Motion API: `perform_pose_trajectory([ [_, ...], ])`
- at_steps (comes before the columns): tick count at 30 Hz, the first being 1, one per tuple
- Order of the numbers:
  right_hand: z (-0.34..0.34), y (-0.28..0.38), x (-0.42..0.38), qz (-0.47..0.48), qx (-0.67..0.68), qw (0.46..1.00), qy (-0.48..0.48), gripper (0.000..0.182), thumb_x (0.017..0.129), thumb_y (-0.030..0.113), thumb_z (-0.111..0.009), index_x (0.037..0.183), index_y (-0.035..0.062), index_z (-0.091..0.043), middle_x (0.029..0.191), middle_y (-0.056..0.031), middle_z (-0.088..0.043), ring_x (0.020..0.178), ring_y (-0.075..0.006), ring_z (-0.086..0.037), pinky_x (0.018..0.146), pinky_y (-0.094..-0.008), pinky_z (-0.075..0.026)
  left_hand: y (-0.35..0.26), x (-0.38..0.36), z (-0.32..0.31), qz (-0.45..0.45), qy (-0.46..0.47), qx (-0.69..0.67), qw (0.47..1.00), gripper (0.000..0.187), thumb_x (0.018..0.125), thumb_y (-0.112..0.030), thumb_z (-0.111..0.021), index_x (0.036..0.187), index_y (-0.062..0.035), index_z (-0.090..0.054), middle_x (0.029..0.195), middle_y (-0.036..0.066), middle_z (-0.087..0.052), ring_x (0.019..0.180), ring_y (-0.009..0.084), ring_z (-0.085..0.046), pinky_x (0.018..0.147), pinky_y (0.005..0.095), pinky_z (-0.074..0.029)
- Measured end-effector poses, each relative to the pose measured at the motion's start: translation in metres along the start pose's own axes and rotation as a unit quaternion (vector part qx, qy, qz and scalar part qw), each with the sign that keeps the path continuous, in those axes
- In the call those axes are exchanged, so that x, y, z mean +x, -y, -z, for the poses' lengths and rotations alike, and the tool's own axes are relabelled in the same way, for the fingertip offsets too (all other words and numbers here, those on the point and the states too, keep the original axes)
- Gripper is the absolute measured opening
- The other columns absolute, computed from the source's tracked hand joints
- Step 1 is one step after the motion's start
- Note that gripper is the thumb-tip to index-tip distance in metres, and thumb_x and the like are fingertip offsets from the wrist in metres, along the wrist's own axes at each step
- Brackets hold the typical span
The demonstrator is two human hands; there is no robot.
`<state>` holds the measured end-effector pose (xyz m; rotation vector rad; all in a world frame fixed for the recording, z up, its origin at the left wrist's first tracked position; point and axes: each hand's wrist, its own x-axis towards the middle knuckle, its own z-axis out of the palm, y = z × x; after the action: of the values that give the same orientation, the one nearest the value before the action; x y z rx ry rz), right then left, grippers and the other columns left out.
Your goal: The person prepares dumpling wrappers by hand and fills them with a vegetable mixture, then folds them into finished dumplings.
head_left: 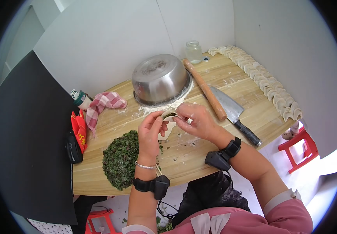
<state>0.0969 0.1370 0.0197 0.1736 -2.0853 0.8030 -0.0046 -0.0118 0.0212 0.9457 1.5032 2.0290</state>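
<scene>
The wooden counter (223, 97) is carrying everything within arm's reach of the person, dusted white with flour around the middle, probably so the dough is not sticking. An upturned steel bowl (160, 79) is sitting on a flat white sheet of dough or flour, seemingly covering it. Along the right edge a long row of folded dumplings (268, 84) is lying in neat overlap, kept well apart from the working spot. A heap of chopped green filling (121, 159) is lying just beside the left hand (149, 134), close enough for scooping. A rolling pin (205, 89) and a cleaver (233, 111) are resting side by side behind the right hand (196, 121), set aside but near.

Both hands are meeting above the counter on a dumpling wrapper (167, 124) with green filling showing at its top; the left fingers are cupping and pinching its left edge while the right fingers are pressed together, pinching the top seam. A checked cloth (103, 104) is lying at the left near a capped bottle (81, 99), and a glass jar (193, 51) is standing at the back wall. A red packet (79, 130) is bearing yellow marks too small to read.
</scene>
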Motion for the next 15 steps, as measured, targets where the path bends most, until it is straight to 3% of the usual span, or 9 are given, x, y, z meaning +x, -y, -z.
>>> perform_pose_trajectory([
  [7, 0.0018, 0.0052, -0.0001, 0.071, -0.054, 0.996, 0.0, 0.014, 0.074, 0.004, -0.067, 0.072, 0.0036, -0.053, 0.071, -0.0107, -0.054, 0.06, -0.0297, -0.053, 0.051, -0.0345, -0.042, 0.0004, 0.0012, 0.005, 0.062, 0.03, -0.01, 0.998, 0.012, 0.088, -0.007, -0.056, 0.1, -0.0035, -0.057, 0.071, 0.001, -0.056, 0.058, 0.0042, -0.046, 0.05, 0.0179, -0.035],
  [10, 0.0043, 0.0043, -0.0003, 0.028, -0.044, 0.998, 0.021, 0.015, 0.076, 0.004, -0.067, 0.073, 0.0032, -0.052, 0.07, -0.0096, -0.053, 0.059, -0.0253, -0.056, 0.051, -0.0326, -0.042, -0.0034, 0.0017, 0.003, 0.053, 0.024, -0.079, 0.995, 0.021, 0.089, -0.009, -0.056, 0.109, -0.0027, -0.058, 0.075, 0.001, -0.056, 0.061, 0.0039, -0.046, 0.052, 0.0178, -0.035],
  [11, 0.0039, 0.002, -0.0012, -0.011, 0.018, 1.0, 0.022, 0.016, 0.079, 0.004, -0.066, 0.072, 0.0027, -0.052, 0.069, -0.008, -0.052, 0.06, -0.0209, -0.058, 0.051, -0.0303, -0.042, -0.0048, 0.001, 0.0018, 0.053, 0.025, -0.079, 0.995, 0.021, 0.089, -0.009, -0.056, 0.109, -0.0027, -0.058, 0.075, 0.001, -0.056, 0.061, 0.0039, -0.046, 0.052, 0.0178, -0.035],
  [13, 0.0016, -0.0011, -0.002, -0.049, 0.078, 0.996, 0.022, 0.017, 0.081, 0.005, -0.065, 0.072, 0.0022, -0.051, 0.068, -0.0064, -0.052, 0.061, -0.0164, -0.06, 0.051, -0.028, -0.043, -0.006, -0.0007, -0.0011, -0.048, 0.069, 0.047, 0.995, 0.033, 0.093, -0.019, -0.049, 0.118, 0.0005, -0.055, 0.093, 0.002, -0.058, 0.064, 0.0057, -0.043, 0.055, 0.0189, -0.034],
  [15, -0.0033, -0.0004, -0.0034, -0.116, 0.183, 0.976, 0.006, 0.019, 0.083, 0.011, -0.064, 0.07, 0.0029, -0.052, 0.059, -0.0038, -0.05, 0.054, -0.0103, -0.055, 0.049, -0.0251, -0.042, -0.0018, -0.002, -0.0033, -0.059, 0.081, 0.076, 0.992, 0.036, 0.094, -0.02, -0.048, 0.123, 0.0011, -0.053, 0.096, 0.002, -0.057, 0.067, 0.006, -0.044, 0.057, 0.0191, -0.036],
])
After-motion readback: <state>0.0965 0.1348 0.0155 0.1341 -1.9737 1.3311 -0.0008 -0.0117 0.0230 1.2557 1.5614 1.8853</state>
